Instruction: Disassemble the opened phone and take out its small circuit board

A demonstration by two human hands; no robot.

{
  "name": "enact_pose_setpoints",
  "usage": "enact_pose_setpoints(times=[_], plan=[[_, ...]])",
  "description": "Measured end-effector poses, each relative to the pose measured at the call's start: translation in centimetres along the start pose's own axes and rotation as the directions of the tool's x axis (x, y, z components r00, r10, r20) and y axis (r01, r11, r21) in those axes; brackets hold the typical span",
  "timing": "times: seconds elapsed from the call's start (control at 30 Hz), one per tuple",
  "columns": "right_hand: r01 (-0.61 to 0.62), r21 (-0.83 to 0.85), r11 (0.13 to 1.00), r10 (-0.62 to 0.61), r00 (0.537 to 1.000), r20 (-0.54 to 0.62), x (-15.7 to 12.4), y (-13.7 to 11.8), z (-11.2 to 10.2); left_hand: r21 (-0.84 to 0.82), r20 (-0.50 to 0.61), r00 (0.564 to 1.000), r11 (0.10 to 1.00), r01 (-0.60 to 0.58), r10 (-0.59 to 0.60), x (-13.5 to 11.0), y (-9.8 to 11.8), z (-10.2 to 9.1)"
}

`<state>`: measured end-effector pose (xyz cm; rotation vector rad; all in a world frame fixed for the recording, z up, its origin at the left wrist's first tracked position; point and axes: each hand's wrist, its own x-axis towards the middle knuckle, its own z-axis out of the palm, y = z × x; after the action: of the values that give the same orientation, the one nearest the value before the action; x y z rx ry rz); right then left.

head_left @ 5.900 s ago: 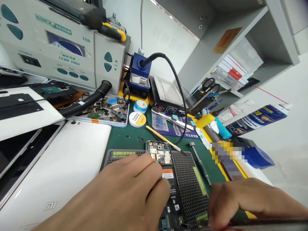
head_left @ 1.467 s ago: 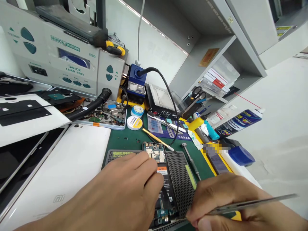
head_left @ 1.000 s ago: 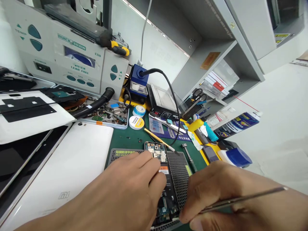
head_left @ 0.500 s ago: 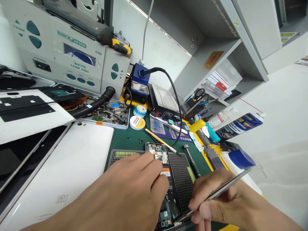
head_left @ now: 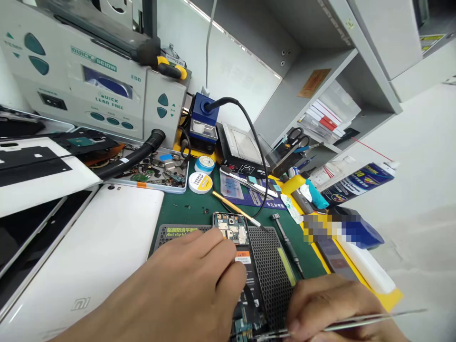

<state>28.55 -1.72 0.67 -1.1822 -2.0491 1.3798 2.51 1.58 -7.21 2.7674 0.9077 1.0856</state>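
Note:
An opened phone [head_left: 239,242] with its circuit board bare lies on a black honeycomb mat [head_left: 274,270]. My left hand [head_left: 178,294] rests on the phone's left side, fingers pressed down on it and holding it in place. My right hand [head_left: 338,308] pinches metal tweezers [head_left: 356,324] at the lower right. The tweezers' tips reach toward the phone's bottom end near the small blue board [head_left: 245,327].
White phone back covers [head_left: 89,247] lie at the left. A grey rework station [head_left: 92,90], a parts tray [head_left: 156,166], a blue soldering stand [head_left: 203,118] and solder reels [head_left: 200,182] stand behind. A screwdriver [head_left: 287,242], a yellow-handled tool [head_left: 231,207] and a glue tube [head_left: 359,183] lie to the right.
My right hand has dropped lower and the tweezers have swung from a steep slant to nearly level. My left hand stays on the phone.

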Motion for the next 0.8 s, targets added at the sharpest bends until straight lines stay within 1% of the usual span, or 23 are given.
enact_pose_setpoints(times=[0.1, 0.2, 0.27, 0.43, 0.47, 0.63, 0.73, 0.8], plan=[[0.037, 0.044, 0.998, -0.039, 0.999, 0.027, -0.3, 1.2, 0.0, 0.012, -0.047, 0.999, 1.0, -0.016, 0.016, 0.1, 0.0, -0.1], [0.08, 0.072, 0.994, -0.081, 0.997, 0.017, -0.7, 2.3, 0.1, 0.026, -0.097, 0.993, 0.998, -0.063, 0.065, 0.4, 0.0, -0.3], [0.117, 0.064, 0.991, -0.117, 0.993, -0.004, -0.7, 2.8, 0.2, 0.034, -0.073, 0.996, 0.999, -0.042, 0.044, 0.6, 0.0, -0.5], [0.198, 0.055, 0.979, -0.197, 0.98, -0.028, -0.4, 2.8, 0.3, 0.046, -0.104, 0.994, 0.998, -0.035, 0.04, 0.5, 0.0, -0.5], [0.201, 0.052, 0.978, -0.199, 0.979, -0.032, -0.2, 2.7, 0.3, 0.033, -0.114, 0.992, 0.998, -0.049, 0.052, 0.3, -0.1, -0.4], [0.217, 0.019, 0.976, -0.215, 0.973, -0.085, 0.2, 1.9, 0.6, 0.017, -0.078, 0.995, 0.998, -0.063, 0.064, -0.4, -0.4, 0.1], [0.171, 0.018, 0.985, -0.166, 0.976, -0.142, 0.1, 1.7, 0.9, 0.039, -0.096, 0.993, 0.997, -0.059, 0.063, 0.1, -0.4, -0.1], [0.107, 0.07, 0.992, -0.094, 0.98, -0.176, -0.2, 1.8, 1.2, 0.051, -0.099, 0.993, 0.997, -0.058, 0.063, 0.5, -0.3, -0.5]])
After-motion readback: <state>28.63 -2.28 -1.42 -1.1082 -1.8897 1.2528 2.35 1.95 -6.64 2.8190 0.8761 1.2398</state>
